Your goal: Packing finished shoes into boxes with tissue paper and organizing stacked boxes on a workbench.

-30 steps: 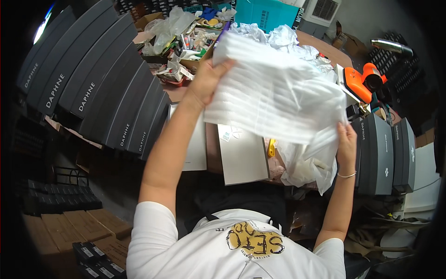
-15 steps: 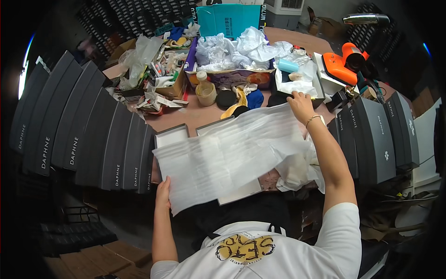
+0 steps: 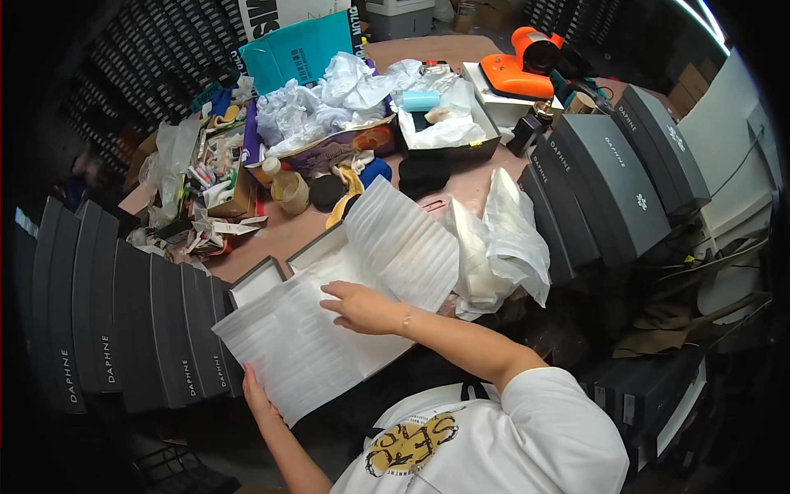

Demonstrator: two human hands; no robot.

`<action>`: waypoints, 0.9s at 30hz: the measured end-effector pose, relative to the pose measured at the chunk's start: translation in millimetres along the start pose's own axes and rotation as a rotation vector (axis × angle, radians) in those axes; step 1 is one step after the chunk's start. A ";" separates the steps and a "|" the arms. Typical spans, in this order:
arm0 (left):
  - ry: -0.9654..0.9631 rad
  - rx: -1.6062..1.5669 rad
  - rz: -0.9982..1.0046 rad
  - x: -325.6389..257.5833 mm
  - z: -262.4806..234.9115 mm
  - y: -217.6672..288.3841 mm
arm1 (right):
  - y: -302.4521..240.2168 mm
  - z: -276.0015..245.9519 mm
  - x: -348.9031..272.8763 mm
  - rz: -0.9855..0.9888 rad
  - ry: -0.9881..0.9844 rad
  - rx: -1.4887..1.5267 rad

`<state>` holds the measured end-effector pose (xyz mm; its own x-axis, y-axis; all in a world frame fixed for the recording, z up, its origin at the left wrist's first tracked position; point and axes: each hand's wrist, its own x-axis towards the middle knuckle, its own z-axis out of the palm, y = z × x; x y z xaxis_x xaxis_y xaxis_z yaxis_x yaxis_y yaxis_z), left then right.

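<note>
A thin white sheet of packing paper (image 3: 284, 350) with faint ridges lies over an open shoe box (image 3: 317, 249) with a grey rim and pale inside. My left hand (image 3: 260, 398) is closed on the sheet's near left edge. Pressed against the middle of the sheet, my right hand (image 3: 366, 309) has its fingers stretched out to the left and grips nothing. The far part of the sheet stands up beyond that hand. Beside the box, to the right, are white items in translucent wrapping (image 3: 498, 251); what is inside cannot be made out. A second shallow white-lined box part (image 3: 257, 282) shows at the left.
Dark grey shoe boxes stand in rows at left (image 3: 136, 325) and right (image 3: 609, 181). Behind are a carton of crumpled paper (image 3: 325, 103), a bottle (image 3: 286, 188), a tray with a blue roll (image 3: 421, 101), a black cloth-like bundle (image 3: 424, 174) and an orange device (image 3: 518, 76).
My right hand has let go of the sheet's far right corner and moved left onto its middle. The sheet has come down over the box. The whole view has turned to the right.
</note>
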<state>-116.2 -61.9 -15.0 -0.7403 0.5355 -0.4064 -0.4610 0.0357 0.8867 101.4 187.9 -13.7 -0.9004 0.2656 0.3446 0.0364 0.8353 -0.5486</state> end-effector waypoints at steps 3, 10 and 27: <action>-0.026 -0.025 -0.016 0.3 2.5 2.5 | -31.7 -115.1 -49.6 0.437 0.235 0.046; -0.069 -0.007 0.037 -9.2 11.0 14.0 | 70.2 -100.1 -187.7 0.653 0.442 -0.585; -0.055 -0.022 0.031 -8.0 34.5 8.4 | -13.3 -255.2 -160.7 0.344 1.119 0.325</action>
<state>-97.3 -36.9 3.3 -0.7268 0.5812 -0.3660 -0.4495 0.0004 0.8933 356.2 257.0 132.6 0.0124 0.8524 0.5227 -0.0551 0.5225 -0.8509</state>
